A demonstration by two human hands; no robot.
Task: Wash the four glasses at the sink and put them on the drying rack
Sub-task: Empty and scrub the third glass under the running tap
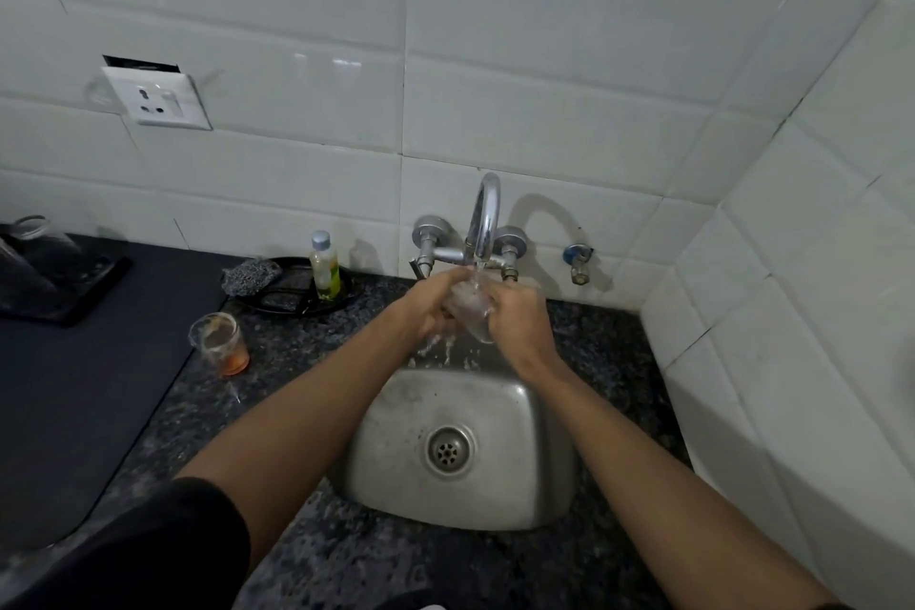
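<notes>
A clear glass [470, 310] is held under the running tap [485, 218], over the back of the steel sink [396, 451]. My left hand [428, 302] grips it from the left and my right hand [517, 317] from the right; water splashes below it. A second glass [220, 347] with orange residue stands upright on the granite counter left of the sink. At the far left, clear glasses [32, 253] sit upside down on a black tray [89, 292], partly cut off by the frame edge.
A black dish [277, 297] behind the sink's left holds a grey scrubber [250, 275] and a small bottle of yellow liquid [324, 268]. A dark mat [74, 401] covers the counter on the left. White tiled walls close the back and right; a socket [156, 99] is on the wall.
</notes>
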